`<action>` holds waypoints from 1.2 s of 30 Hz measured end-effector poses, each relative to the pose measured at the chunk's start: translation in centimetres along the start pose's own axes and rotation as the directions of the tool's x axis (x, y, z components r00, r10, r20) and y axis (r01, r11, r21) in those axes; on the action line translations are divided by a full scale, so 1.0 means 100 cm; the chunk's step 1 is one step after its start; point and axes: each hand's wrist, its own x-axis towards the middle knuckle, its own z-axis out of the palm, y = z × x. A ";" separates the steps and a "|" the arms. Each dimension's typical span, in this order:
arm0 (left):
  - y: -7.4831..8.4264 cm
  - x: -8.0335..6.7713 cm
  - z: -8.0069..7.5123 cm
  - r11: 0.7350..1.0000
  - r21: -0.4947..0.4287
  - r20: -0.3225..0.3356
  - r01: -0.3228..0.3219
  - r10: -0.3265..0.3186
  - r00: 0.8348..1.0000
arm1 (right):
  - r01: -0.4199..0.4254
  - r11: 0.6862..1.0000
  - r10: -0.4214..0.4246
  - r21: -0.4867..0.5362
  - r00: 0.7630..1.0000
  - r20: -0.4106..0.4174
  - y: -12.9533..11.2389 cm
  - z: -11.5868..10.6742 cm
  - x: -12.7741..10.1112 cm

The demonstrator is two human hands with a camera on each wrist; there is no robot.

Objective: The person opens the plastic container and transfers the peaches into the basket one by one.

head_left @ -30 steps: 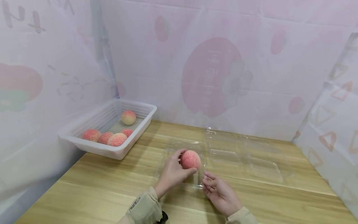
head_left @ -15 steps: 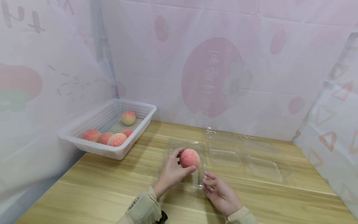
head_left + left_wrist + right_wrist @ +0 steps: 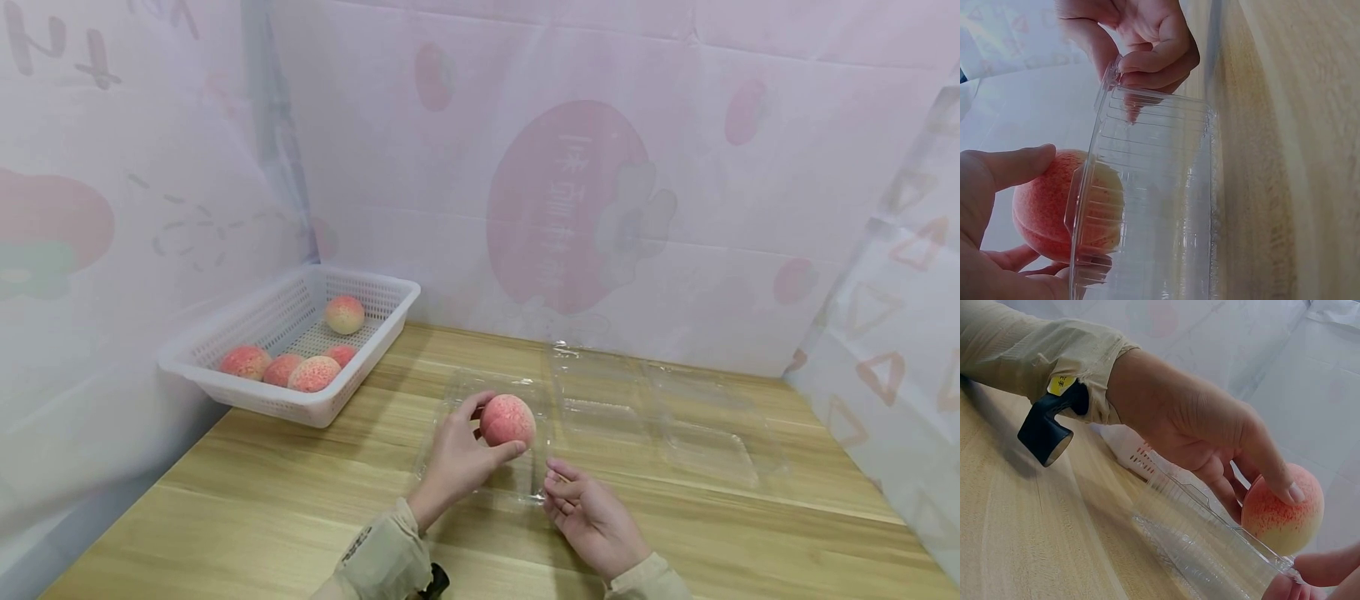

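My left hand (image 3: 456, 458) grips a pink-and-cream peach (image 3: 508, 422) between thumb and fingers. In the head view the peach overlies a clear plastic clamshell box (image 3: 491, 385). The left wrist view shows the peach (image 3: 1041, 209) at the height of the box's rim, partly seen through the clear wall (image 3: 1147, 181). At the box's near right corner, my right hand (image 3: 596, 518) pinches the rim between thumb and fingers. From the right wrist view, the peach's underside (image 3: 1282, 540) appears at or just above the rim; whether it touches the box I cannot tell.
A white perforated basket (image 3: 397, 325) with several peaches (image 3: 315, 374) stands at the back left. Two more clear boxes lie to the right, one near the middle (image 3: 600, 408) and another beyond it (image 3: 712, 450). Printed curtains enclose the wooden table (image 3: 262, 517).
My left hand and the peach have shifted slightly up and to the left in the head view. The right hand has stayed at the box's corner.
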 end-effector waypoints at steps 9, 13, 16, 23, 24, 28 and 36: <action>-0.001 0.001 -0.003 1.000 0.008 -0.035 -0.025 0.025 0.999 | 0.008 1.000 -0.008 0.009 1.000 -0.029 0.000 0.004 -0.001; -0.001 0.001 -0.003 1.000 0.008 -0.054 -0.026 0.026 0.998 | 0.004 1.000 -0.004 0.011 1.000 -0.026 0.001 0.003 -0.001; -0.002 0.002 -0.004 1.000 0.009 -0.073 -0.027 0.027 0.997 | 0.001 1.000 0.000 0.014 1.000 -0.024 0.001 0.003 -0.002; -0.002 0.004 -0.008 1.000 -0.005 -0.111 -0.020 0.019 0.994 | 0.016 1.000 -0.015 0.019 0.999 -0.037 0.001 0.003 -0.001; -0.002 0.005 -0.009 1.000 -0.006 -0.116 -0.021 0.020 0.993 | 0.017 1.000 -0.017 0.018 0.999 -0.040 0.001 0.003 -0.001; -0.002 0.006 -0.011 1.000 -0.012 -0.128 -0.020 0.018 0.992 | 0.016 1.000 -0.016 0.017 0.999 -0.042 0.001 0.003 -0.001; -0.002 0.006 -0.015 1.000 -0.010 -0.148 -0.012 0.011 0.989 | -0.003 1.000 0.003 0.014 1.000 -0.016 0.000 0.003 -0.002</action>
